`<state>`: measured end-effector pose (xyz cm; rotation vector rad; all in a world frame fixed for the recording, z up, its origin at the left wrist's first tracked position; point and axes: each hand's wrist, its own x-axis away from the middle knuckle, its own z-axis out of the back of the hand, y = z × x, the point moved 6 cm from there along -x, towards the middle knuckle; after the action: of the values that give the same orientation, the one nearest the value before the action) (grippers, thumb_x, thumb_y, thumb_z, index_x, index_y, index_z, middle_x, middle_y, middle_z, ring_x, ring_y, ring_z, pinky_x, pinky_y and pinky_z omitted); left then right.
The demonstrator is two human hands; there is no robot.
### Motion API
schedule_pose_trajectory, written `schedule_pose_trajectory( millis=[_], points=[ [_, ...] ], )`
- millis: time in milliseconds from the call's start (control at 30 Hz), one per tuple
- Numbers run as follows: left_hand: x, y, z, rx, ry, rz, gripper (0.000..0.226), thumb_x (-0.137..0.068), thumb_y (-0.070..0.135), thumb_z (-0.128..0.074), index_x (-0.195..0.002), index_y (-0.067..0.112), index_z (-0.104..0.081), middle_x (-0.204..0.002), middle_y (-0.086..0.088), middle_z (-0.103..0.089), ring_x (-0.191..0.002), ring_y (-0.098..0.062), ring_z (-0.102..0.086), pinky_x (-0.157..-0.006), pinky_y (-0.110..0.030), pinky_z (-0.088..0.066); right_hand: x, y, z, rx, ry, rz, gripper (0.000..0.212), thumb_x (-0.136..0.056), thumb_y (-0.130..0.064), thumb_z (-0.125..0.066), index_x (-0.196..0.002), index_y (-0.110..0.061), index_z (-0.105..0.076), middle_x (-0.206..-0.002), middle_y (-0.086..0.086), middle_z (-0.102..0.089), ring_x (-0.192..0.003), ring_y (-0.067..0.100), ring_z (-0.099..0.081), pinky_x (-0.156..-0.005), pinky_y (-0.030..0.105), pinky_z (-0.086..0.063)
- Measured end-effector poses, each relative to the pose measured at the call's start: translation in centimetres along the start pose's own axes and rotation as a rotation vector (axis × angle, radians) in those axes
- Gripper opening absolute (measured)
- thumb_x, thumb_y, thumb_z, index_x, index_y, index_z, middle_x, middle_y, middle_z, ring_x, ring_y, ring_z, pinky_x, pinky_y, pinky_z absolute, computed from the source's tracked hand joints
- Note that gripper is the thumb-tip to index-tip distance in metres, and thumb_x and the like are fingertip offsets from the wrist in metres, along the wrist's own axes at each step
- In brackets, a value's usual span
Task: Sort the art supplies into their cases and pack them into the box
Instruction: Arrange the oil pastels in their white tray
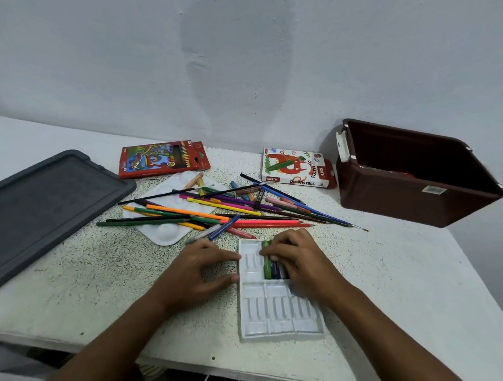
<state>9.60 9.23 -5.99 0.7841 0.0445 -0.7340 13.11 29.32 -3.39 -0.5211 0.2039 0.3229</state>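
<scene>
White pastel tray [278,313] sits on the table [87,279] right in front of the person, long side running away from them. The near half has bare slots; the far half has a few pastels [271,266] slotted in on its right side: a green one on the left, then a couple of dark blue ones, the rest hidden under the hand.

The right hand [296,257] is on top of those pastels, fingers curled down over them, fingertips pressing on the green one. Can't tell if it's actually pinching one or just pushing them into place. The left hand [201,271] is at the tray's left edge, fingers loosely bent, with the thumb and a fingertip touching the rim, kind of steadying it.

Just behind the tray there's a messy pile of coloured pencils [216,213], plus a few brushes and a couple of loose pastels, spread across a white palette [167,235]. Behind that, near the wall, a red pencil case [159,159] lies flat on the left, and the oil pastels box [296,169] is on the right.

The brown box [415,173] is at the far right of the table, open, just beside the pastels box. Its grey lid [37,211] lies flat on the far left, well apart from it.
</scene>
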Motion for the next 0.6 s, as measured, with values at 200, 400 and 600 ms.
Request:
schedule_pose_trajectory(
  millis=[200, 400, 600],
  points=[
    [0.01, -0.13, -0.04, -0.005, 0.001, 0.008, 0.045, -0.080, 0.065, -0.059, -0.118, 0.042, -0.064, -0.099, 0.021, -0.054, -0.102, 0.001, -0.049, -0.085, -0.025, -0.044, 0.02, 0.18, 0.22, -0.002, -0.059, -0.079, 0.031, -0.092, -0.030, -0.062, -0.123, -0.028, -0.062, -0.117, -0.016, -0.053, -0.107, 0.004, -0.035, -0.085, 0.006, -0.027],
    [0.01, -0.18, -0.05, -0.004, 0.000, 0.002, 0.046, -0.080, 0.064, -0.060, -0.119, 0.041, -0.065, -0.101, 0.023, -0.054, -0.103, 0.002, -0.048, -0.086, -0.023, -0.042, 0.28, 0.20, 0.04, 0.026, -0.063, -0.090, 0.035, -0.090, -0.036, -0.063, -0.124, -0.027, -0.063, -0.124, -0.015, -0.055, -0.111, 0.005, -0.035, -0.088, 0.006, -0.026],
    [0.07, -0.30, -0.08, -0.012, -0.010, -0.002, 0.047, -0.080, 0.064, -0.060, -0.120, 0.040, -0.064, -0.101, 0.024, -0.053, -0.104, 0.002, -0.047, -0.086, -0.020, -0.040, 0.14, 0.16, -0.05, 0.018, -0.054, -0.096, 0.032, -0.088, -0.034, -0.067, -0.119, -0.025, -0.068, -0.119, -0.017, -0.058, -0.109, 0.006, -0.037, -0.087, 0.009, -0.026]
  ],
)
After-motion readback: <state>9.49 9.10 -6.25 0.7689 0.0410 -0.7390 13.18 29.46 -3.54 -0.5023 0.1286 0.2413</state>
